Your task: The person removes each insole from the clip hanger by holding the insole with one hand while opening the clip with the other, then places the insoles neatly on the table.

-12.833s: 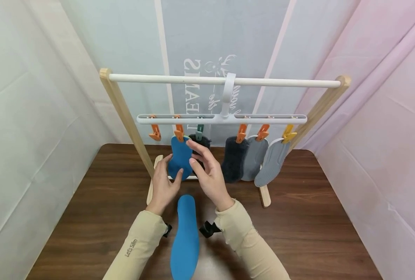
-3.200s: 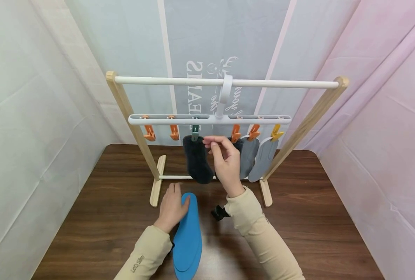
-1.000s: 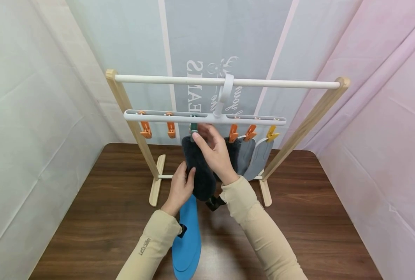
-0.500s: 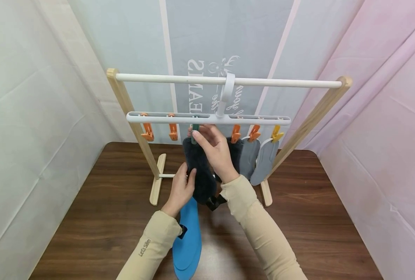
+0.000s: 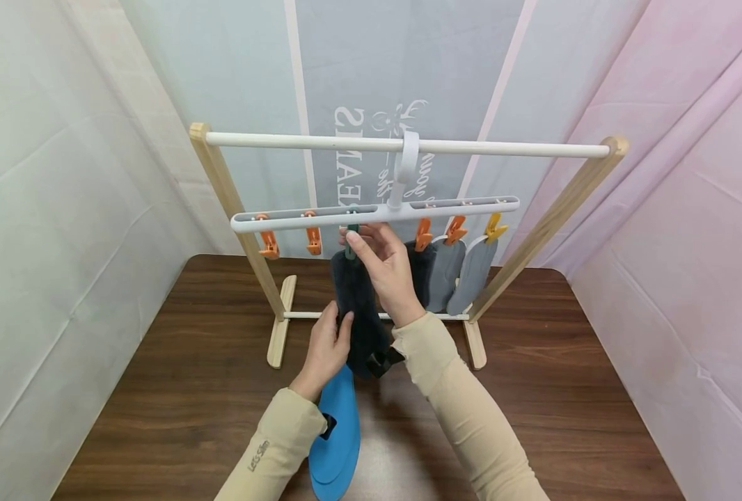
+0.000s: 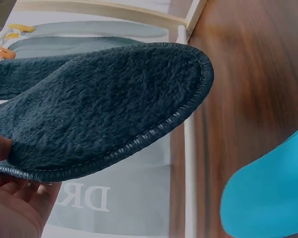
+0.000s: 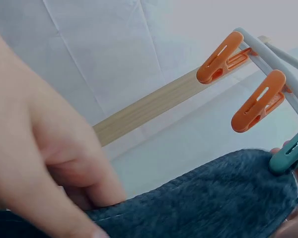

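Observation:
A dark fuzzy insole [image 5: 360,299] hangs from a green clothespin [image 7: 289,154] on the white hanger [image 5: 455,207]. My left hand [image 5: 326,351] pinches the insole's edge about halfway down, thumb on the fuzzy face and fingers behind. My right hand [image 5: 391,268] grips the green clothespin at the insole's top, with the thumb in front. In the right wrist view the clothespin's tip still overlaps the insole's end. The insole's rounded lower end shows in full in the left wrist view. Below, two blue insoles [image 5: 338,445] lie stacked on the table, partly under my left wrist.
Two orange clothespins [image 5: 313,241] hang bare at the hanger's left. On its right, another dark insole [image 5: 421,278] and two grey insoles [image 5: 471,275] hang from clothespins. A white rail [image 5: 502,147] on wooden posts [image 5: 549,229] carries the hanger.
Earlier a blue insole hung from the second orange clothespin; it now lies on the other blue one. Both hands moved to the dark insole, which has come lower as the hanger tilts down leftward.

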The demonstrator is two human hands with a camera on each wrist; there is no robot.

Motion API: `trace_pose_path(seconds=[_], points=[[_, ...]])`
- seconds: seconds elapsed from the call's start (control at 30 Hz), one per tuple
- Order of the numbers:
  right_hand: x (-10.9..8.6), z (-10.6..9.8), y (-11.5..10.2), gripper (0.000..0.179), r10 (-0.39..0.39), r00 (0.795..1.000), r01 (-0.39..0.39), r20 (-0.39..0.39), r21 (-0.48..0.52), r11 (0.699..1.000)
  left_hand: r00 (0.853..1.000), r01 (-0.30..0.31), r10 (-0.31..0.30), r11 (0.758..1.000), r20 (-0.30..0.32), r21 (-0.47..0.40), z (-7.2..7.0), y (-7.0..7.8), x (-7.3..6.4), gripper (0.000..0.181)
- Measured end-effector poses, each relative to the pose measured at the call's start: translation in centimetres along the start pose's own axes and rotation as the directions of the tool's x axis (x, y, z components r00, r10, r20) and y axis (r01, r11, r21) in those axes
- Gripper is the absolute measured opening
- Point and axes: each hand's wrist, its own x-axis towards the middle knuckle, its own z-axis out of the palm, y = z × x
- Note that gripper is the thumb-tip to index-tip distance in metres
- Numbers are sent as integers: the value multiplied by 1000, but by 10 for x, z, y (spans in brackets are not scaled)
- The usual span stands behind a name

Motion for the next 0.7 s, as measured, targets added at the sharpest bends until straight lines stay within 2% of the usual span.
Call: trace_pose_path(seconds=[0.33,0.53,0.7], points=[[2,0,1,20,20,999,-20,-37,12,1000,1000,16,-17,999,18,51,2,-11,-15,16],[1,1,-1,27,35,999,-35,-37,5,999,1000,16,-17,999,16,43,2,-13,-18,14],[1,2,-3,32,41,999,-41,-28,-1,999,999,31,-31,999,28,16,3,-13,-23,22]])
